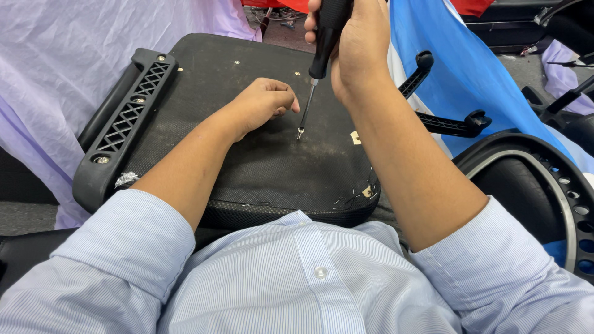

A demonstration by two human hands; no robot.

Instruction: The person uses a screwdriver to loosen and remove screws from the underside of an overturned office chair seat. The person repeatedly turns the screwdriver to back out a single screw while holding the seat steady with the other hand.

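From the camera on my head, looking down over my chest and both forearms: I wear a pale blue striped shirt (297, 278) with the sleeves pushed up to the elbows. Resting against my lap is the upturned underside of a chair seat (247, 154), covered in dusty black fabric, with staples along its near edge.

My right hand (356, 46) is raised at the top of the view and closed around the black handle of a screwdriver (318, 55). The tool stands nearly upright, tilted slightly, its thin metal shaft running down and to the left. The tip meets a small screw (299, 132) in the seat fabric, near the middle of the seat.

My left hand (263, 102) lies on the seat just left of the shaft, fingers curled loosely inward and the fingertips close beside the metal; I cannot tell whether they touch it, or whether anything is held inside the curl.

Along the left edge of the seat runs a black plastic armrest bracket (120, 124) with a lattice pattern and round bolt heads. To the right of my right forearm two black levers (445, 120) with knobbed ends stick out. Behind them hangs a blue and white cloth (464, 68). At lower right is a curved black chair part (544, 185) with a row of holes along a grey rim. A pale lilac sheet (55, 74) covers the left side
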